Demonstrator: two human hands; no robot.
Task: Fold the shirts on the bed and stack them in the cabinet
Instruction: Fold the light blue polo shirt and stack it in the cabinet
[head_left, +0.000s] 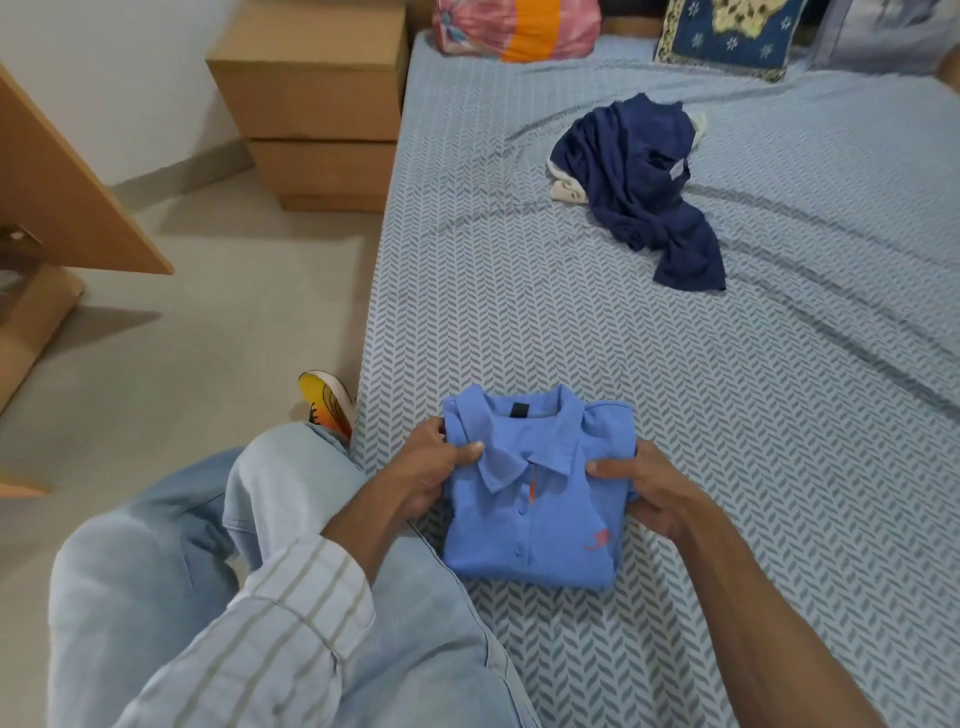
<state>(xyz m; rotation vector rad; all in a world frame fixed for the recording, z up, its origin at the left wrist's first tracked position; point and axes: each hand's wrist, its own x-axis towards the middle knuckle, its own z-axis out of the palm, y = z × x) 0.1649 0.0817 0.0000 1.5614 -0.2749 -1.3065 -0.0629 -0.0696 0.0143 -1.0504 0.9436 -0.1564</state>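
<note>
On the bed (675, 415) my left hand (431, 467) and right hand (644, 488) grip the folded blue shirt (535, 519); a navy shirt (644, 187) lies well apart.

Both forearms reach forward. The left hand (431, 467) pinches the folded blue polo shirt (535, 509) at its left edge, thumb on top; the right hand (649, 493) grips its right edge likewise.

Light-blue polo shirt (535, 499), herringbone bedsheet (727, 415)
</note>
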